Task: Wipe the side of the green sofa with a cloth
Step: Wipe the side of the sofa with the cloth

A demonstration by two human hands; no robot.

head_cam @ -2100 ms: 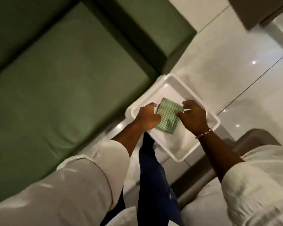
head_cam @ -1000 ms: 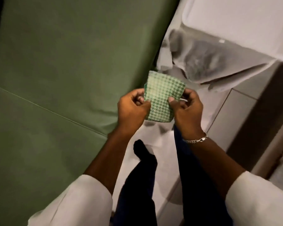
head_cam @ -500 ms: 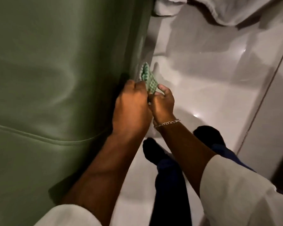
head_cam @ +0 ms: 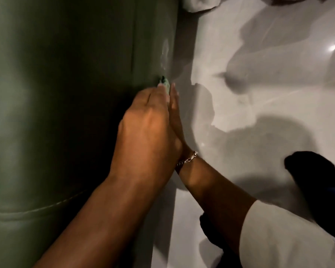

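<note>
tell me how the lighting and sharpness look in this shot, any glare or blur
Head view: dim and warm; the sofa side falls near black beside the left hand; a bright glare spot and dark shadows lie on the glossy floor; soft overall, with the cloth only a blurred sliver at the fingertips; wide-angle bending shows in the sofa seam.

Smooth, leather-like green sofa (head_cam: 66, 93); glossy tiled floor (head_cam: 240, 45).

left hand (head_cam: 147, 130) flat, extended | right hand (head_cam: 175, 117) flat alongside, touching
</note>
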